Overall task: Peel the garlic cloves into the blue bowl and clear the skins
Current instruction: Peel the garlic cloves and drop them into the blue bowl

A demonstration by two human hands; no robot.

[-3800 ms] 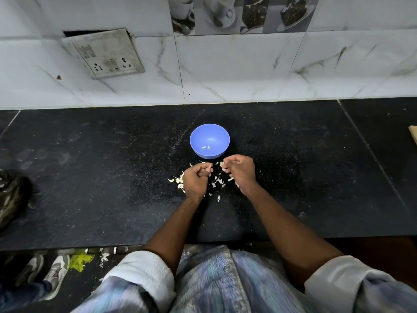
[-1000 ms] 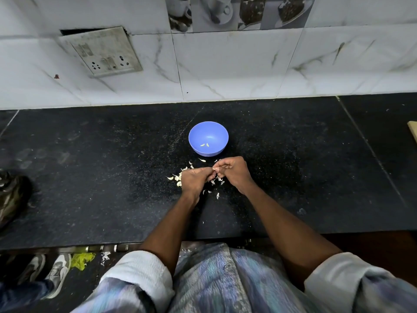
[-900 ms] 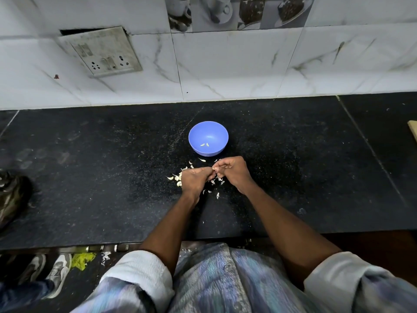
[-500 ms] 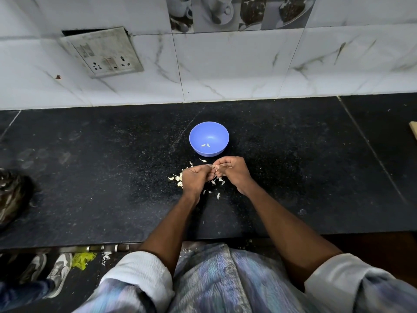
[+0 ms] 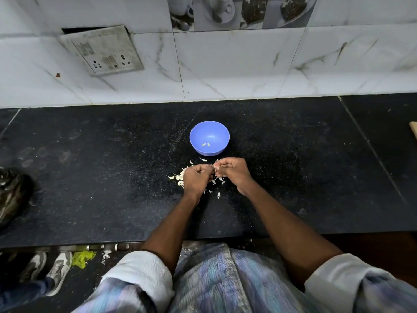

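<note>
I see my left hand (image 5: 197, 177) and right hand (image 5: 232, 171) meeting over the black counter (image 5: 90, 177), fingers of both curled and pinching a small garlic clove (image 5: 214, 168) between them; it is mostly hidden. The blue bowl (image 5: 220, 132) stands just beyond the hands, with two peeled cloves (image 5: 205, 144) inside. Loose skins (image 5: 179, 177) lie on the counter under and beside my hands, mostly to the left. A switch plate (image 5: 101, 50) sits on the tiled wall (image 5: 248, 64). Shoes (image 5: 47, 269) show on the floor, lower left.
</note>
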